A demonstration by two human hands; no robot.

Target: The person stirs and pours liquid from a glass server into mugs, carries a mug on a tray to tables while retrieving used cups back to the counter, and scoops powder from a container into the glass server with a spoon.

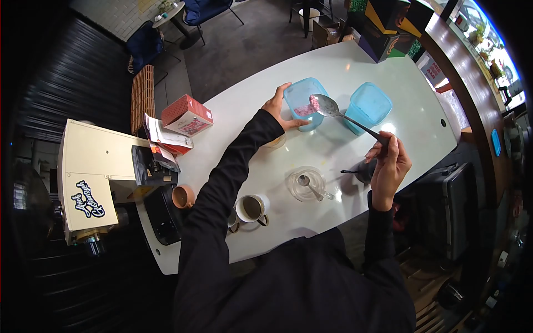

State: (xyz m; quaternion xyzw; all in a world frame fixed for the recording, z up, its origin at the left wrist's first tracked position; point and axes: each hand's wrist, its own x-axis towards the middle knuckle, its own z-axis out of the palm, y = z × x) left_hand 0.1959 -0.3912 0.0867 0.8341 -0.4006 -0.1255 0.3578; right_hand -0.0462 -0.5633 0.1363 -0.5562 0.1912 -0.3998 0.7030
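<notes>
My left hand (pixel 276 110) grips the side of a light blue plastic container (pixel 307 90), thumb near its lower edge. Some pink powder (pixel 303 110) lies inside it. Between the fingers of my right hand (pixel 389 169) is the dark handle of a metal spoon (pixel 328 107). Its bowl is above the container's right side and carries pink powder. A second light blue container (pixel 371 103) stands to the right. Nearer to me, a clear glass cup (pixel 297 191) holds a small spoon (pixel 312 187). A dark vessel (pixel 364 171) is partly hidden behind my right hand.
Mugs, one a white mug (pixel 251 207), and a brown cup (pixel 182 196) stand near my left arm. A red box (pixel 187 115) and papers (pixel 166 135) lie at the table's left, by a cream machine (pixel 91 172). Dark boxes (pixel 383 41) stand at the far right end.
</notes>
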